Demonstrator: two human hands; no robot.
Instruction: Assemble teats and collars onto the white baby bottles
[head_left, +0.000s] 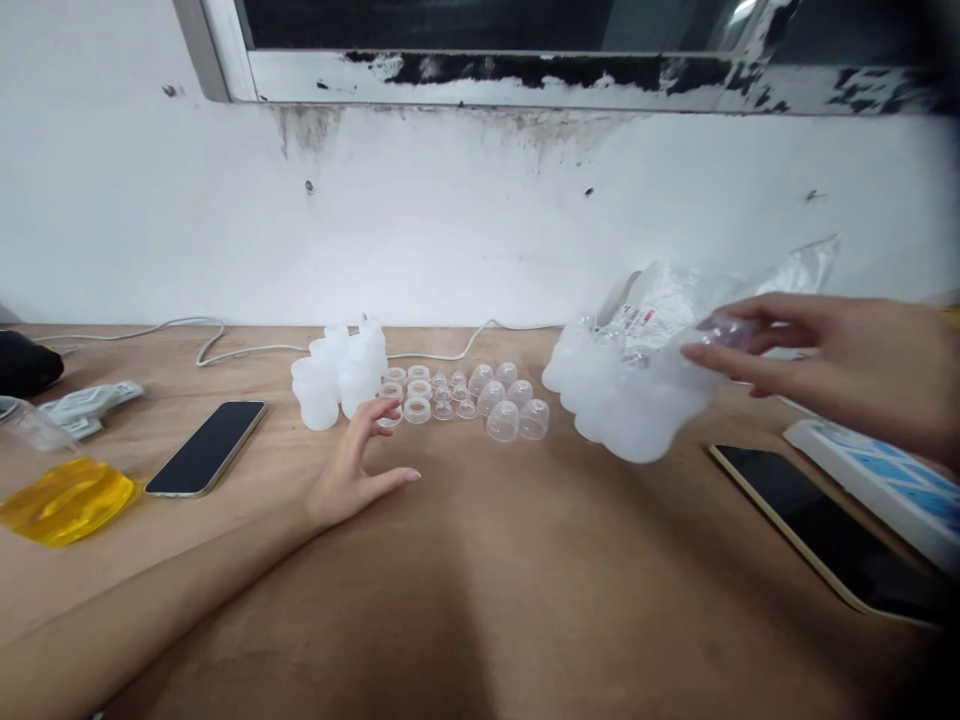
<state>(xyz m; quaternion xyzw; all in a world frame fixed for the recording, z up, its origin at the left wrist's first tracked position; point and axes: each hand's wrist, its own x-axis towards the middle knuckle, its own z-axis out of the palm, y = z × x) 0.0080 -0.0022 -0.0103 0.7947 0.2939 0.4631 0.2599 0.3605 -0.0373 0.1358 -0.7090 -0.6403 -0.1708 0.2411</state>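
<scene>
My right hand [795, 350] has its thumb and fingers closed around a clear plastic cap [726, 328], above a cluster of frosted white bottles [630, 410]. Whether that cap sits on a bottle I cannot tell. My left hand [356, 470] rests on the table with thumb and fingers apart, holding nothing. Its fingertips are beside several translucent rings [418, 410]. Right of the rings stand small clear nipple-shaped pieces [442, 405], then several clear domed caps [502, 422]. More frosted bottles [319, 395] are grouped behind my left hand.
A phone [206, 450] and a yellow bag [71, 500] lie at left. Another phone [817, 530] and a blue-white box [885, 485] are at right. A silvery plastic bag [675, 290] stands behind the right bottles. A white cable [450, 355] runs along the wall.
</scene>
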